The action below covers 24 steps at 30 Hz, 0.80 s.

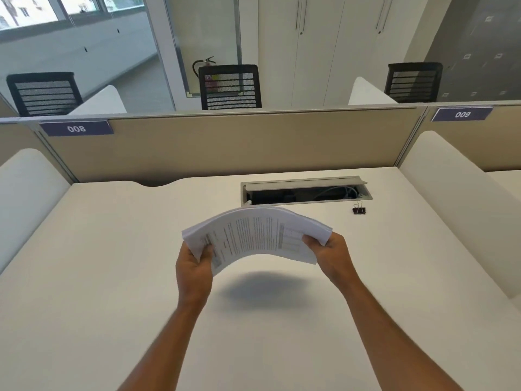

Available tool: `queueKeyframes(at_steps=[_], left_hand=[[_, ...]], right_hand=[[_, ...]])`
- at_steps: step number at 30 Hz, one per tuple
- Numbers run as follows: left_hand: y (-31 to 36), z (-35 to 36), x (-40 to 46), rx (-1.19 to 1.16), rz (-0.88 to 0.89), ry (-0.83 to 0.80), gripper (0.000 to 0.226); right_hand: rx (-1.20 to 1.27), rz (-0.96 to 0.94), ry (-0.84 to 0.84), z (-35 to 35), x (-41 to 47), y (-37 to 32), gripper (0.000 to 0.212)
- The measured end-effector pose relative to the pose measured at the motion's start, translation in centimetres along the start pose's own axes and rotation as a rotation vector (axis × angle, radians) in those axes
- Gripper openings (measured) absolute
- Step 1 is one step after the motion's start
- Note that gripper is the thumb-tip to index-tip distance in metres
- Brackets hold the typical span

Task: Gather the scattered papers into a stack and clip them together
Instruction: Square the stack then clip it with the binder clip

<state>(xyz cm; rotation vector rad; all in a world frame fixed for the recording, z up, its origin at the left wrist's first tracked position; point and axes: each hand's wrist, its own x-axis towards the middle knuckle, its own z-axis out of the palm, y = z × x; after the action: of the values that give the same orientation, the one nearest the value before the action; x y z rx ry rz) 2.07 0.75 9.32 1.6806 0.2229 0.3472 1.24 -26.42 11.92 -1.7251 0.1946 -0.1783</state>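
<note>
A stack of printed white papers (253,235) is held in the air above the white desk (112,277), bowed upward in the middle, and it casts a shadow below. My left hand (193,270) grips the stack's left end, thumb on top. My right hand (332,252) grips its right end. A black binder clip (359,210) lies on the desk at the back right, apart from both hands, just in front of the cable tray.
An open cable tray (306,191) with cables inside is sunk into the desk behind the papers. White side dividers (456,204) stand left and right, and a beige partition (225,145) closes the back. Black chairs stand beyond it.
</note>
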Motion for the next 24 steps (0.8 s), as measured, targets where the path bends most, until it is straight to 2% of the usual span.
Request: queueKeyframes(at_steps=[2,6,10,16,19,24], left_hand=[[-1.1,0.4,-0.9,-0.001,0.01,0.018,0.026],[-4.4,0.7,-2.2,0.114,-0.116,-0.057,0.018],[-6.1,0.8,-2.3,0.152,-0.174,-0.105,0.032],[-6.0,1.3,-2.6,0.173,-0.225,-0.099,0.031],[-5.1,1.3,-2.4,0.122,-0.19,-0.059,0.035],[0.2,2.0,-1.4,-0.063,-0.104,0.15,0.037]], right_hand=[[0.053,0.03,0.046,0.2,-0.6,1.5,0.027],[0.046,0.172,0.043,0.6,-1.6,5.4,0.023],[0.035,0.263,0.031,0.8,-1.7,7.2,0.017],[0.002,0.322,0.017,1.0,-1.6,8.4,0.015],[-0.019,0.333,0.019,0.8,-1.5,9.3,0.013],[-0.018,0.335,0.029,0.6,-1.4,9.8,0.016]])
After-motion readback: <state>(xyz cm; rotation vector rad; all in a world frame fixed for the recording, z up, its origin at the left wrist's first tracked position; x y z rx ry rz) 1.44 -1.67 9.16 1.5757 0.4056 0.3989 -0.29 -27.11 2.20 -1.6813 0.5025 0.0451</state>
